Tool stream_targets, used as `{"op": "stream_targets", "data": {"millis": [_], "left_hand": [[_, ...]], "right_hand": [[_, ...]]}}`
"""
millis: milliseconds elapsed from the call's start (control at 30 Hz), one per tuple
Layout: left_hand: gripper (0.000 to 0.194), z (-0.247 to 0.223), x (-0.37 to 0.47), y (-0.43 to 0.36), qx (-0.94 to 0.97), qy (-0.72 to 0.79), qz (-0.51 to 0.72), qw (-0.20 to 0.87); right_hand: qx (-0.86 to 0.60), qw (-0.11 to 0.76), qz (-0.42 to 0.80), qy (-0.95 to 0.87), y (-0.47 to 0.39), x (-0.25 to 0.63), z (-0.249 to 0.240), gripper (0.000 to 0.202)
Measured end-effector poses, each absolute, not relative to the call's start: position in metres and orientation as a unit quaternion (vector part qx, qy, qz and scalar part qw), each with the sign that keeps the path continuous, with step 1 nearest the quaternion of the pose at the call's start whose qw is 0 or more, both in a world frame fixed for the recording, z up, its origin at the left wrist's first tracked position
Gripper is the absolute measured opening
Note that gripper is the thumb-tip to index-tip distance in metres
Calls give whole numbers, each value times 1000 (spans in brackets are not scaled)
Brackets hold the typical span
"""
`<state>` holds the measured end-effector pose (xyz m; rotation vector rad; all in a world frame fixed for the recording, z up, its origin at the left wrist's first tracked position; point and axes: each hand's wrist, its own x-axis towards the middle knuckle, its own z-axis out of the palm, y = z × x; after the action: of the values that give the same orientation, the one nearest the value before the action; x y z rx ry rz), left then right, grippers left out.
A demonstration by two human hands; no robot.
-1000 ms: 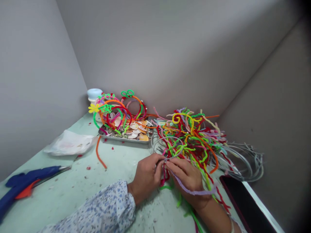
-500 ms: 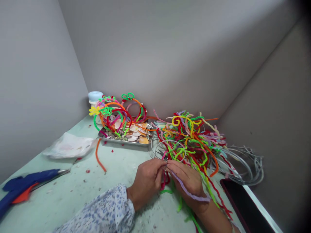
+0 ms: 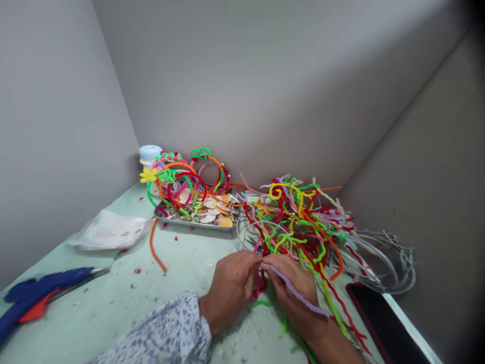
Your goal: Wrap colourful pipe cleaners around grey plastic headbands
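My left hand [image 3: 233, 278] and my right hand [image 3: 293, 290] meet fingertip to fingertip low in the middle of the view. Both are closed in a pinch. A lilac pipe cleaner [image 3: 299, 294] runs from the pinch back over my right hand toward the wrist. Magenta and red pipe cleaner loops [image 3: 259, 292] hang just below the fingertips; whether they join the lilac one is hidden. Right behind my hands lies a heap of multicoloured pipe cleaners [image 3: 303, 212], with a thin grey wire ring [image 3: 291, 242] at its near edge.
A metal tray [image 3: 197, 223] holds shells and finished-looking pipe cleaner hoops [image 3: 182, 177]. At left lie a white plastic packet [image 3: 109, 230] and a blue-handled tool [image 3: 56, 280] with a metal tip. Coiled grey wire [image 3: 401, 268] and a dark phone [image 3: 386, 323] are on the right.
My hands stay together in nearly the same place, with the fingertips pinched slightly closer. The whole view has shifted a little.
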<state>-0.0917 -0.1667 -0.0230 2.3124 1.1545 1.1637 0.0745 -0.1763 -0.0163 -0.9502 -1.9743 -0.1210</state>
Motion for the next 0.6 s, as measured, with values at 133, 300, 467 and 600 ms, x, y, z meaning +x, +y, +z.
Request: {"op": "stream_targets", "data": {"millis": [133, 300, 467, 600], "left_hand": [[21, -22, -92, -166, 810, 396, 403, 155], [20, -20, -91, -163, 785, 402, 436, 176], [19, -18, -89, -161, 766, 417, 448, 198], [19, -16, -89, -162, 759, 418, 453, 211]], "right_hand": [[-404, 459, -24, -791, -178, 72, -13, 17], [-430, 465, -17, -773, -174, 70, -18, 11], [-430, 491, 3, -758, -170, 72, -24, 4], [-397, 495, 22, -773, -170, 74, -24, 12]]}}
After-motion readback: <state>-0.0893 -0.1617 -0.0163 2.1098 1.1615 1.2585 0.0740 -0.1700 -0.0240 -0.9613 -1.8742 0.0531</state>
